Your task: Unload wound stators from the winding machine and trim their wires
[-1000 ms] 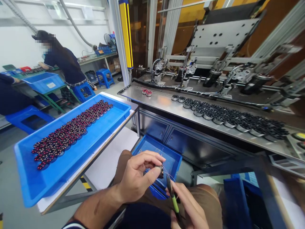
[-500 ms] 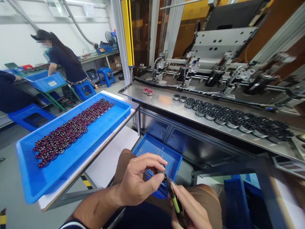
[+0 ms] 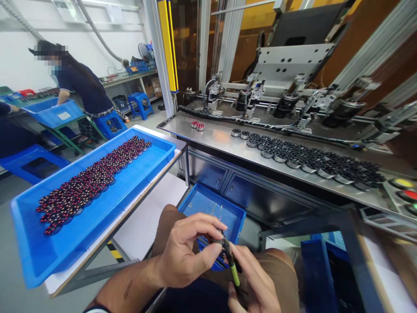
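Observation:
My left hand pinches a small dark round part between thumb and fingers, above my lap. The fingers hide most of it. A thin loose wire shows just beyond the fingertips. My right hand is closed around pliers with black and green handles. Their dark jaws are up against the part, beside my left thumb; whether they grip anything is too small to see.
On my left, a blue tray holds rows of dark-and-red round parts. Several black-topped metal rings and a few red ones stand on the machine's ledge. A blue bin lies below. A co-worker bends over a crate.
The plier jaws have come up closer to the part and stand more upright. The wire that trailed beside the jaws no longer shows there. The view has shifted slightly right.

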`<action>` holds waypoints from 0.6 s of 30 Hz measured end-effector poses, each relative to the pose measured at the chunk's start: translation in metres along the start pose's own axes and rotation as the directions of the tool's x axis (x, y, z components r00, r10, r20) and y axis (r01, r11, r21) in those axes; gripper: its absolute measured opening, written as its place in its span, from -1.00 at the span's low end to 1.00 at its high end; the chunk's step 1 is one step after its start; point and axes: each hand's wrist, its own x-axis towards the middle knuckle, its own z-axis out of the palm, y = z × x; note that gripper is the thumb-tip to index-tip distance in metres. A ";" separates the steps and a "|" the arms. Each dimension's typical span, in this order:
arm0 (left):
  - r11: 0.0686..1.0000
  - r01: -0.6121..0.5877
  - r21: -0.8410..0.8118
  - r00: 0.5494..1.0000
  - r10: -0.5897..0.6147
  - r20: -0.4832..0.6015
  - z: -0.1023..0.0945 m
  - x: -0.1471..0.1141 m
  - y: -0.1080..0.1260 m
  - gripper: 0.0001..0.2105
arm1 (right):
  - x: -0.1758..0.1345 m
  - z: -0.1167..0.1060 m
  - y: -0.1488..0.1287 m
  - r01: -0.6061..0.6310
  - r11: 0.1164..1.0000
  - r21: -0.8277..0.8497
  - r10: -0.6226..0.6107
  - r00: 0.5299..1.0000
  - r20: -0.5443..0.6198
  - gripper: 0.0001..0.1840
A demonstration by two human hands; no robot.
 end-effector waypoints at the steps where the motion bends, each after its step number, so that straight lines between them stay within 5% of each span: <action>1: 1.000 -0.005 -0.004 1.000 0.005 0.004 0.000 0.000 0.000 -0.91 | 0.000 0.000 0.000 -0.001 1.000 -0.005 0.001 1.000 -0.004 -0.22; 10: 1.000 0.001 0.008 1.000 -0.001 0.021 -0.001 0.000 -0.002 -0.91 | -0.007 -0.002 0.009 -0.031 0.999 -0.029 0.029 0.998 -0.059 -0.28; 18: 0.977 -0.159 0.140 0.987 0.159 0.008 -0.012 0.001 -0.022 -0.51 | 0.008 -0.022 0.014 -0.429 0.873 0.232 0.396 0.901 0.179 -0.39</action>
